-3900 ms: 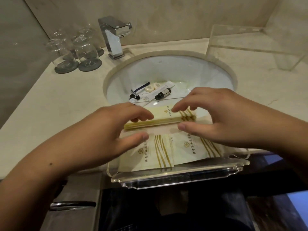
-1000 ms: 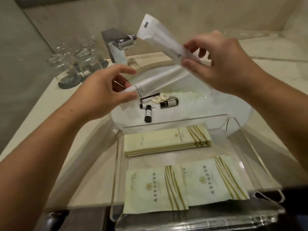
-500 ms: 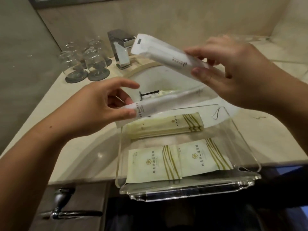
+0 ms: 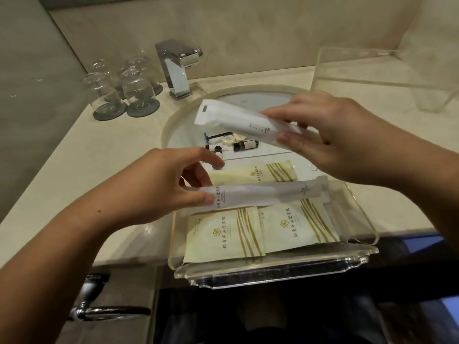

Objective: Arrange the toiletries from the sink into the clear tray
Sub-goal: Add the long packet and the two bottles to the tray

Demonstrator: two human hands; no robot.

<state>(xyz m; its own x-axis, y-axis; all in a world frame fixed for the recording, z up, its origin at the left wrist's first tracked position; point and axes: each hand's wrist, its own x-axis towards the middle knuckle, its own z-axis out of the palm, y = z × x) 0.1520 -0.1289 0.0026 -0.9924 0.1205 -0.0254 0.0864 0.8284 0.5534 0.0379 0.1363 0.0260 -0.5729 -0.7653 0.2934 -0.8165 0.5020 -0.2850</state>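
Observation:
My left hand [image 4: 159, 187] pinches the left end of a long white sachet [image 4: 268, 193], held level over the middle of the clear tray [image 4: 273, 271]. My right hand [image 4: 330, 140] grips a second white sachet [image 4: 231, 117] above the sink [image 4: 183, 135], its free end pointing up left. In the tray lie a long cream packet [image 4: 253, 173] at the back and two square cream packets [image 4: 223, 234] [image 4: 295, 225] at the front. Small dark bottles [image 4: 246, 145], round soaps [image 4: 233, 139] and a razor [image 4: 213, 136] rest in the basin.
A chrome tap [image 4: 177, 68] stands behind the sink. Upturned glasses on grey coasters [image 4: 124, 93] sit at the back left. A second clear tray [image 4: 387, 78] is at the back right. A metal drawer handle [image 4: 99, 311] shows below the counter edge.
Both hands have come down and towards me with their sachets. The left one's sachet now lies level just over the tray; the right one's has dropped lower above the basin.

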